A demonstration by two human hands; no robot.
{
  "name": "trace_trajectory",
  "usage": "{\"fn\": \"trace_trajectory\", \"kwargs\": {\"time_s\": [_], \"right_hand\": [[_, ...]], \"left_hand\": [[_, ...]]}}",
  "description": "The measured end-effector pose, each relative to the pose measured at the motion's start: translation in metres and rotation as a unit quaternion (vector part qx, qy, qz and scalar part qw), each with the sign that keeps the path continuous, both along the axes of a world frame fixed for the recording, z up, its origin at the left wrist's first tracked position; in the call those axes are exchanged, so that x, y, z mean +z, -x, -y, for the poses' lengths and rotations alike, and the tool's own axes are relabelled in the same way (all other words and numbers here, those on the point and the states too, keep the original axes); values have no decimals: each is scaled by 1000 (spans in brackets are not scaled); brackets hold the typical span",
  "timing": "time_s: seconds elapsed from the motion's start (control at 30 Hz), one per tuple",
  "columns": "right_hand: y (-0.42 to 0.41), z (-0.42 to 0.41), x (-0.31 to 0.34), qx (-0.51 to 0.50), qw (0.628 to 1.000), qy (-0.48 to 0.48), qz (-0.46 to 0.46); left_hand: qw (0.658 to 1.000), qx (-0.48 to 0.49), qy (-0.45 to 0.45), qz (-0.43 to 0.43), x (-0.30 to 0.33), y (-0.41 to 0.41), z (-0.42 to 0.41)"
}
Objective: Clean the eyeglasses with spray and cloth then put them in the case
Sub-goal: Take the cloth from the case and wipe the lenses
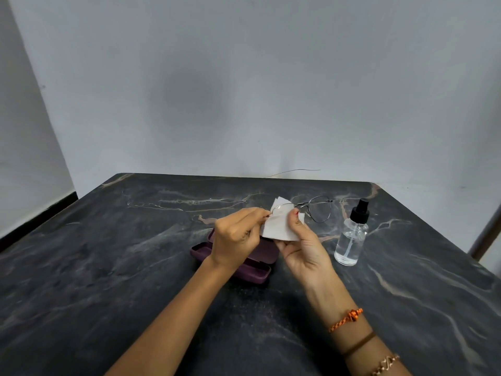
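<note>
Thin metal-framed eyeglasses [320, 210] are held up above the table. My left hand [235, 237] pinches the frame at its left end. My right hand [303, 245] presses a white cloth [279, 226] around the left lens, thumb on the front of the cloth. The right lens sticks out bare to the right. An open purple case [257, 270] lies on the table below my hands, partly hidden by my left wrist. A clear spray bottle [351, 237] with a black nozzle stands upright to the right of my right hand.
The dark marbled table [122, 267] runs to a grey wall at the back. A thin wire [295, 171] curls at the table's far edge. A post [485, 237] stands off the right side.
</note>
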State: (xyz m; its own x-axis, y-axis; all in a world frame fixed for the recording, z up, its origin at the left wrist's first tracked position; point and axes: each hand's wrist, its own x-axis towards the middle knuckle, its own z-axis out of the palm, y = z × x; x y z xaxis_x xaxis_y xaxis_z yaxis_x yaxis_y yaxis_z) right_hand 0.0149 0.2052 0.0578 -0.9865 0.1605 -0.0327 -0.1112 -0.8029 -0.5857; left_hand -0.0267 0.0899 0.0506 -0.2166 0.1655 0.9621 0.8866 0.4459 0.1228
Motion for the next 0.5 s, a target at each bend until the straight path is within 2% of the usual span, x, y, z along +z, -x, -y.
{"fn": "trace_trajectory", "kwargs": {"time_s": [0.1, 0.2, 0.27, 0.5], "right_hand": [[-1, 0, 3, -19, 996, 86, 10], [-1, 1, 5, -34, 994, 107, 1], [-1, 0, 4, -53, 995, 89, -1], [-1, -6, 4, -122, 990, -74, 8]], "left_hand": [[999, -21, 33, 6, -3, -1, -2], [998, -41, 39, 10, -2, -1, -3], [998, -45, 46, -3, -2, -3, -4], [996, -36, 72, -31, -7, -7, -11]]}}
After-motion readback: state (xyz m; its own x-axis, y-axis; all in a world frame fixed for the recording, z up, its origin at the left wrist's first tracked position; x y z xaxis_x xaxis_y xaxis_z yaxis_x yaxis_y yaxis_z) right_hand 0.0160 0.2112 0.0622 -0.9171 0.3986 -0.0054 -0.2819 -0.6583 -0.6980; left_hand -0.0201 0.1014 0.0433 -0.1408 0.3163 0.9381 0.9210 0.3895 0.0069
